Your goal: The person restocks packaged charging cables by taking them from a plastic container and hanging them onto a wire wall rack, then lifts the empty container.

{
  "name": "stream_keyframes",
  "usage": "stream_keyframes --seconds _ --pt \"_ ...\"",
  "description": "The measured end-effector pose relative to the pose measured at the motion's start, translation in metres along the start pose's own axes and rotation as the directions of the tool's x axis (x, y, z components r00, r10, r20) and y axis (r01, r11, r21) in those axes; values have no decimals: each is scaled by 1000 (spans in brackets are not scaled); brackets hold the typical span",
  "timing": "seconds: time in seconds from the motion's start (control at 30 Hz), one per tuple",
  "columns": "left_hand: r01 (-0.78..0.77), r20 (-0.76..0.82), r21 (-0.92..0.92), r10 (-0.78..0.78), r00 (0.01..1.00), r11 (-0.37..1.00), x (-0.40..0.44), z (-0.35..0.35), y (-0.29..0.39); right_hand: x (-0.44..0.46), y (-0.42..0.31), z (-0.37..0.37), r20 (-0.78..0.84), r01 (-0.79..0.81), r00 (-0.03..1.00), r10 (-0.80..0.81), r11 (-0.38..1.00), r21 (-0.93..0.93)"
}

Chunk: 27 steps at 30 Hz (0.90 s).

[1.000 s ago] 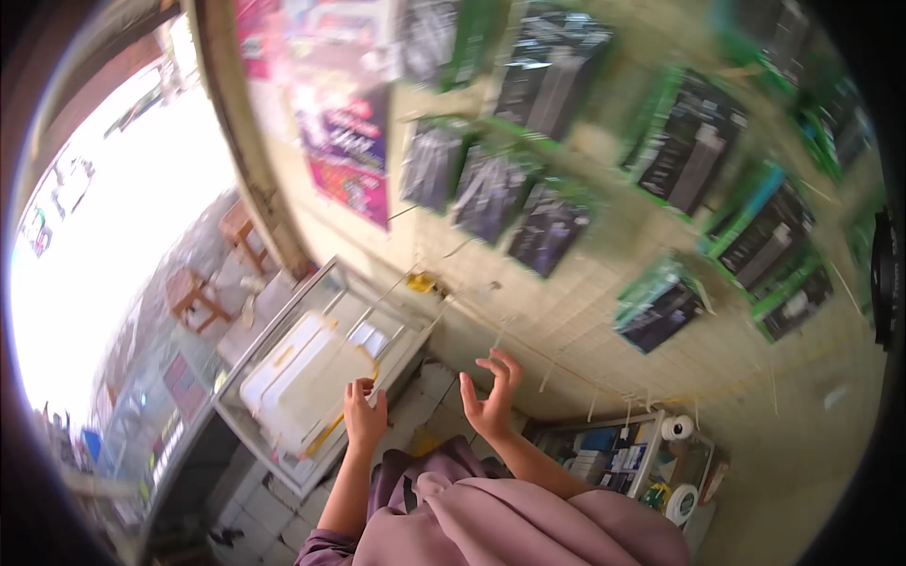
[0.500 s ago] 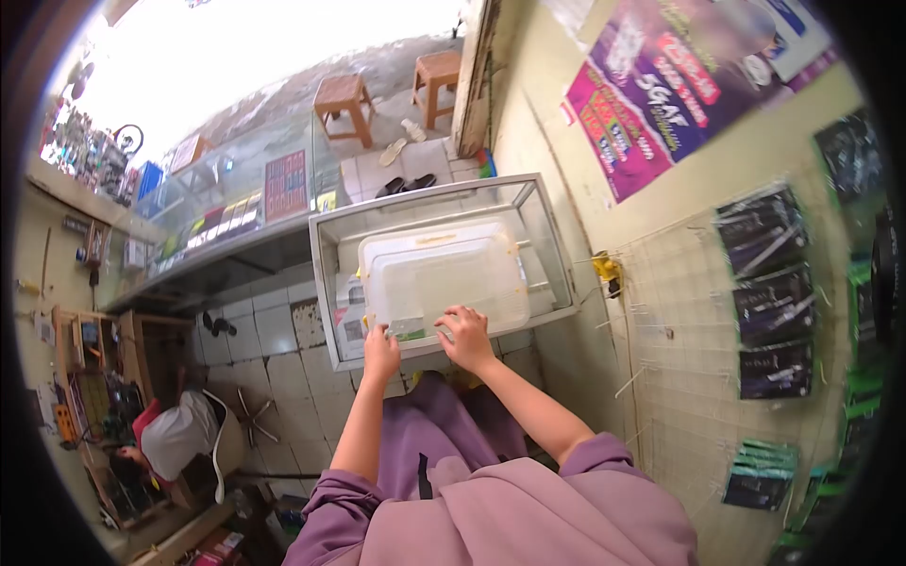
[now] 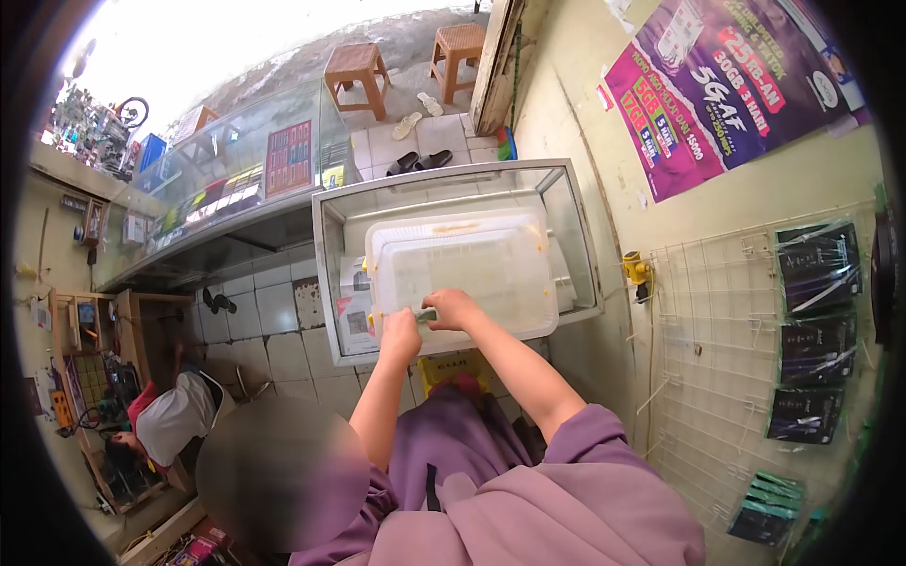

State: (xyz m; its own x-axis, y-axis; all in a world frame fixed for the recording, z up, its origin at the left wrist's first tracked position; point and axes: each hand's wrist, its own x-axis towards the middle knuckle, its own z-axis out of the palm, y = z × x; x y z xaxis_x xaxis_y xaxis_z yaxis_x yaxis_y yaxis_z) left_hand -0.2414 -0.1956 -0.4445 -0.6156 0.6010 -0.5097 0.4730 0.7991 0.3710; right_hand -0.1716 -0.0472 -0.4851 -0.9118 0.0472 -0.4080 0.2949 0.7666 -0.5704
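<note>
A translucent white plastic storage box with yellow-stained corners rests on the glass display case. Over the front of its lid, my left hand is closed, with a small flat greenish piece at its fingertips; its kind is too small to make out. My right hand meets it from the other side, fingers curled and pinched on the same piece. The palms and part of the piece are hidden behind the backs of my hands.
A longer glass counter with phone goods stands at the left. Brown stools and black sandals are beyond the case. A wire rack with hanging packets lines the right wall. At lower left, a person sits at a workbench.
My right hand has moved left and its spread fingers have closed toward my left hand. The greenish piece now sits between both hands. The camera view has shifted slightly.
</note>
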Motion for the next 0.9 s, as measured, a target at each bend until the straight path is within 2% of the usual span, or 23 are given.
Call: stream_keyframes --seconds 0.03,0.07,0.13,0.23,0.27,0.3,0.33,0.37,0.4,0.43,0.47,0.5,0.53,0.6,0.63,0.67,0.73,0.77,0.8,0.87,0.9 --pt "-53 -44 108 58 997 993 6 5 -3 2 3 1 -9 -3 1000 3 1000 -1" --pt "-62 -48 112 68 997 992 13 9 -4 5 6 2 -58 -15 998 15 1000 1" --pt "-107 -196 278 165 967 955 22 15 -2 6 17 10 -115 -33 993 33 999 5" --pt "-209 -236 317 290 927 925 30 6 0 -3 27 5 -236 -30 970 54 994 105" --pt "-226 -236 323 310 921 919 30 1 2 -11 30 0 -322 -6 942 93 965 263" --pt "-268 -286 159 304 909 950 23 -11 10 -21 31 -9 -400 36 905 143 912 408" --pt "-312 -331 -9 292 897 950 17 -22 18 -33 28 -23 -417 31 895 155 914 405" --pt "-353 -332 -141 291 897 925 14 -32 27 -47 25 -38 -481 95 860 171 873 479" --pt "-378 -331 -135 318 888 916 9 -38 40 -62 19 -54 -543 165 818 192 826 539" --pt "-462 -449 -232 327 832 856 3 -42 57 -78 12 -70 -562 159 801 206 832 532" --pt "-548 -557 -316 316 768 775 -4 -47 73 -95 3 -84 -626 225 737 252 782 581" --pt "-587 -544 -364 346 764 723 -15 -52 89 -113 -6 -99 -683 299 665 301 731 614" --pt "-616 -542 -359 381 749 701 -26 -54 108 -132 -16 -113 -704 296 636 316 742 601" --pt "-650 -565 -543 341 751 533 -54 -55 150 -173 -37 -136 -764 367 494 414 698 615" --pt "-644 -516 -593 387 764 483 -70 -57 170 -192 -46 -143 -760 411 441 478 645 644" --pt "-668 -507 -590 435 744 453 -83 -56 185 -216 -54 -149 -777 408 391 493 664 627" --pt "-783 -468 -477 638 611 399 -108 -53 212 -262 -70 -161 -868 204 138 477 844 496" --pt "-829 -432 -448 731 528 335 -127 -54 225 -284 -77 -162 -876 122 15 482 869 480" --pt "-821 -391 -511 782 485 254 -144 -50 237 -308 -84 -164 -875 105 -41 482 873 476" --pt "-829 -321 -542 877 358 140 -180 -44 261 -358 -103 -168 -871 -66 -198 451 880 471" --pt "-832 -304 -545 900 311 104 -201 -46 277 -380 -110 -169 -844 -57 -234 483 860 507"
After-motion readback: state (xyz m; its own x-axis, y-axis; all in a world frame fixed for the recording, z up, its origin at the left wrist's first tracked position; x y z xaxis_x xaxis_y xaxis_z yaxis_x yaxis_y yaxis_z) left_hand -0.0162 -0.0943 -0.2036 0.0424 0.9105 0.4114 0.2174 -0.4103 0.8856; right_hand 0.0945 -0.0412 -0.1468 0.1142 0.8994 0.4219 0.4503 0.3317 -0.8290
